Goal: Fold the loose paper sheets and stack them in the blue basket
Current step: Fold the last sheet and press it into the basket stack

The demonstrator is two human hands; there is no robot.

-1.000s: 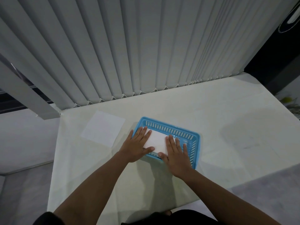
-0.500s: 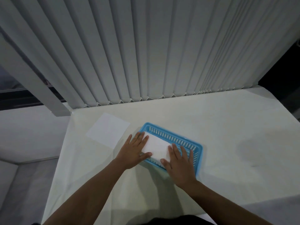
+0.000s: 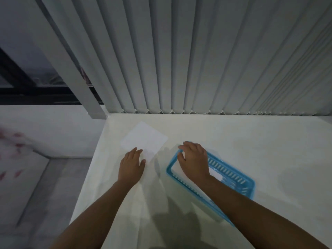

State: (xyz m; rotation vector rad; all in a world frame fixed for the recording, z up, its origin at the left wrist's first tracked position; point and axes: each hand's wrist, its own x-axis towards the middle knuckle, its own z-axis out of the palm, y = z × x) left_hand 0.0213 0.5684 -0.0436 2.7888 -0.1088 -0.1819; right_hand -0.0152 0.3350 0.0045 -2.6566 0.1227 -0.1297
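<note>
A loose white paper sheet lies flat near the table's far left corner. My left hand rests palm down with its fingertips on the sheet's near edge, fingers apart. The blue basket stands to the right, with folded white paper partly visible inside under my arm. My right hand hovers over the basket's left end with curled fingers, and it holds nothing.
The white table runs back to grey vertical blinds. Its left edge drops to the floor close to the sheet. Bare tabletop stretches to the right of the basket.
Both hands have left the folded paper in the basket. My left hand moved left onto the loose sheet, and my right hand rose toward the basket's left end. The view swung left.
</note>
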